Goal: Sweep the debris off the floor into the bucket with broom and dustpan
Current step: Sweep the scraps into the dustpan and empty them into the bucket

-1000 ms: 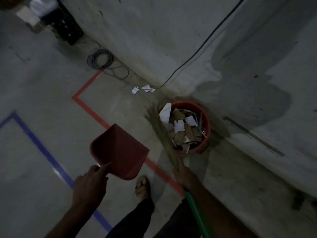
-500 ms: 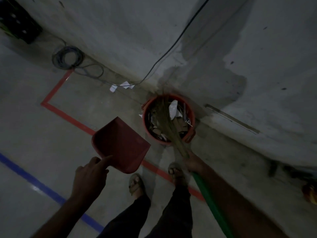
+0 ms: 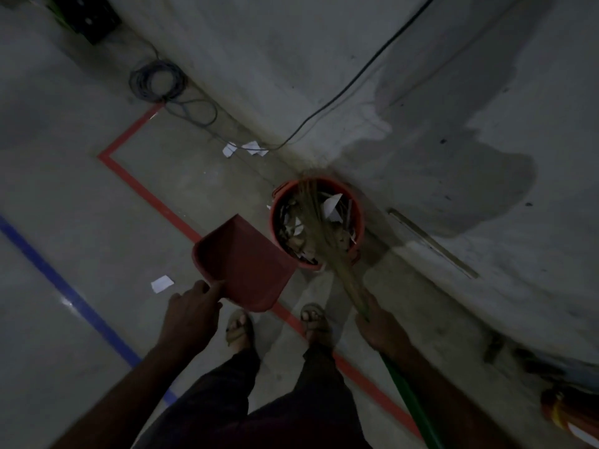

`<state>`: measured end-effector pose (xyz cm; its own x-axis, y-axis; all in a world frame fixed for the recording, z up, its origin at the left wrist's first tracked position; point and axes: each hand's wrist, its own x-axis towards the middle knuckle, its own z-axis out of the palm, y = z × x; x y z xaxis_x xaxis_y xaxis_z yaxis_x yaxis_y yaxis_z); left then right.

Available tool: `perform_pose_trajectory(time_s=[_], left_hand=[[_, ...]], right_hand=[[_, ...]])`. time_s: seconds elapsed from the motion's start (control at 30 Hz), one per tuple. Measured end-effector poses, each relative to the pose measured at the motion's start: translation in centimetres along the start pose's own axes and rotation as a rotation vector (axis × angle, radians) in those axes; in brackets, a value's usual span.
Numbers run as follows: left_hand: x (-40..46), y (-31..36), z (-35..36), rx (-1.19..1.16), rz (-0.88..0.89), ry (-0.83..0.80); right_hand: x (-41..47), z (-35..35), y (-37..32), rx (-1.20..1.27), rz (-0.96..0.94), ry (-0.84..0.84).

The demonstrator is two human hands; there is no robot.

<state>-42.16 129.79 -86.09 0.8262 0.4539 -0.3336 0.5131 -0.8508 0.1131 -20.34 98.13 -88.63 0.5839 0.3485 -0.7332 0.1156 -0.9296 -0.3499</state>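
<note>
The red bucket [image 3: 317,222] stands on the grey concrete floor [image 3: 81,189] close against the foot of the wall [image 3: 324,59], and everything else is placed from it. A black cable [image 3: 356,79] runs down the wall to the floor just beyond it; farther off that way lies a loose coil of cable [image 3: 157,81]. Between coil and bucket sit white paper scraps [image 3: 246,148], and another scrap [image 3: 161,283] lies on the near left side. A red tape line [image 3: 146,189] passes just in front of the bucket; a blue tape line [image 3: 64,286] runs well to its left.

The bucket is round, smooth plastic, filled with torn cardboard and white paper. The straw bristles of the broom [image 3: 327,241] reach into it across the near rim, and the handle below is green. The right hand [image 3: 379,325] has its fingers curled round the broom where bristles meet handle. The red dustpan [image 3: 243,264], a smooth scoop, is held in the air just left of the bucket; the left hand [image 3: 191,312] grips its near edge, fingers wrapped. Two sandalled feet [image 3: 240,325] stand on the floor before the bucket.
</note>
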Motion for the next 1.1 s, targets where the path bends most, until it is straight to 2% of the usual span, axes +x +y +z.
perform_pose_trajectory(time_s=[0.1,0.27,0.47,0.6,0.8,1.0,1.1], left_hand=[[-0.5,2.4,0.4,0.025,-0.008,-0.029],[-2.0,5.4,0.1,0.027,-0.060,-0.040],[-4.5,6.8,-0.7,0.033,-0.145,-0.007],[-7.1,6.9,-0.9,0.009,-0.216,0.002],[-11.3,5.4,-1.1,-0.004,-0.292,0.051],[-15.9,1.4,-0.4,-0.009,-0.358,0.099],[-18.6,-1.7,0.9,-0.026,-0.379,0.127]], right_hand=[[-4.2,-1.9,1.6,0.006,-0.078,0.075],[-7.0,-2.9,4.8,-0.123,-0.195,0.203],[-7.9,-4.2,5.9,-0.005,-0.111,-0.016],[-8.6,-5.0,6.1,0.027,-0.161,-0.009],[-9.0,-5.0,6.2,-0.002,-0.172,0.034],[-10.5,-3.1,4.1,0.092,-0.182,0.098],[-12.8,-1.1,1.7,0.039,-0.301,0.101]])
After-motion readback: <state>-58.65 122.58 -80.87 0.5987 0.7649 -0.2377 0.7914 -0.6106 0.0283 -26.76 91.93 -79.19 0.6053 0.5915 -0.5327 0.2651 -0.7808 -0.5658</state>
